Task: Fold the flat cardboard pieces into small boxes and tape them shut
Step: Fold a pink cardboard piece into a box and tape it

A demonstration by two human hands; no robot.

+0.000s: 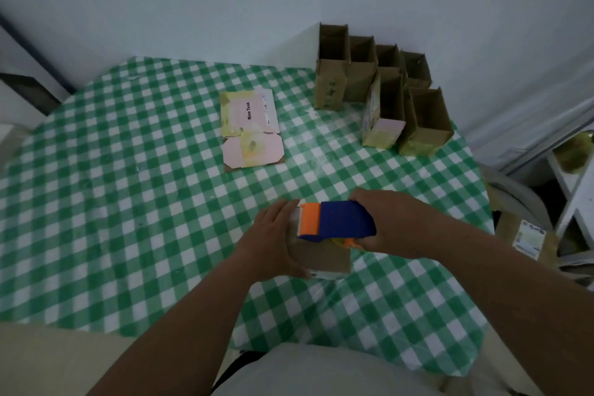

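Head view, box in hand: a small brown cardboard box [324, 255] sits on the desk [128, 202] near the front edge, mostly hidden under both hands and the tape dispenser.
Head view, left hand [273, 241]: fingers straight and laid flat against the box's left side and top, pressing it steady; nothing is curled round it.
Head view, right hand [395, 223]: grip wrapped round the blue and orange tape dispenser [334, 220], whose orange nose rests over the box's top near the left fingers.
Head view, flat piece: one unfolded pink and yellow cardboard piece [252, 128] lies flat further back, well apart from the hands.
Head view, finished boxes: a cluster of open-topped boxes [379, 87] stands at the far right of the desk by the wall.
Handling, box: likely light and hollow, with thin walls that would dent or slide under the dispenser's pull, so a flat palm on the side and top suits it better than a squeeze.
Handling, flat piece: probably stiff along its panels and weak at the creases; take it by an edge and fold on the scored lines.
Handling, cloth: the checked cover looks glossy, so the box may skid.
Step, judged: taping the box's seam.
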